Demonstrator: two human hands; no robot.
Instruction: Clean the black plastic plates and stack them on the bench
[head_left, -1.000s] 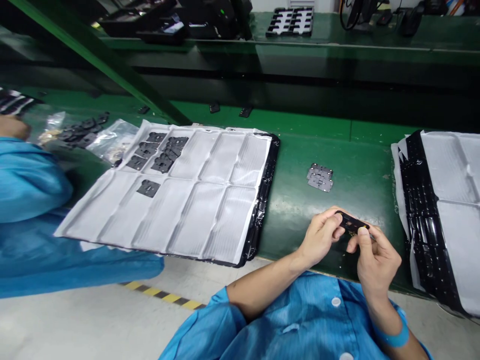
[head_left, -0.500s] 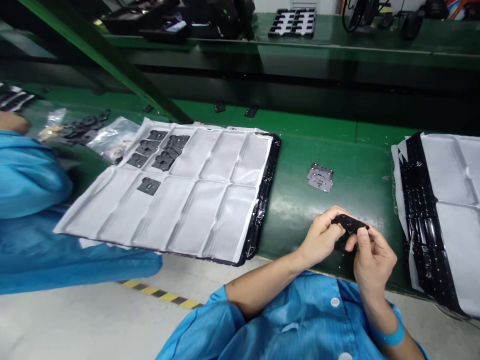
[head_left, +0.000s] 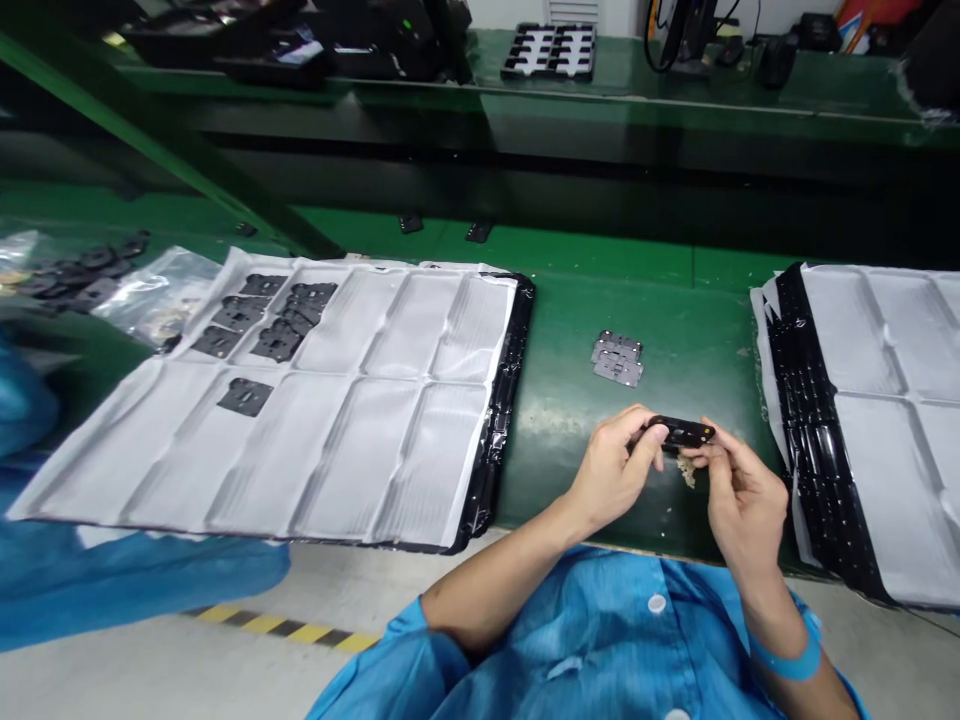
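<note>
Both my hands hold one small flat black part (head_left: pixel 681 433) above the green bench's front edge. My left hand (head_left: pixel 619 468) pinches its left end, fingers curled. My right hand (head_left: pixel 739 495) grips its right end between thumb and fingers. A small pale scrap (head_left: pixel 685 471) lies on the bench just under the part. A short stack of grey metal plates (head_left: pixel 617 359) rests on the green surface (head_left: pixel 675 300) a little beyond my hands.
A large white-lined black tray (head_left: pixel 375 400) lies to the left with several black parts (head_left: pixel 277 320) in its far-left pockets. Another white-lined tray (head_left: pixel 885 400) sits at the right. A co-worker's blue sleeve (head_left: pixel 30 420) and plastic bags (head_left: pixel 157 295) are at the far left.
The view has shifted, so everything sits further left in frame. My hands have turned the black part more level and raised it slightly; the pale scrap now shows beneath it.
</note>
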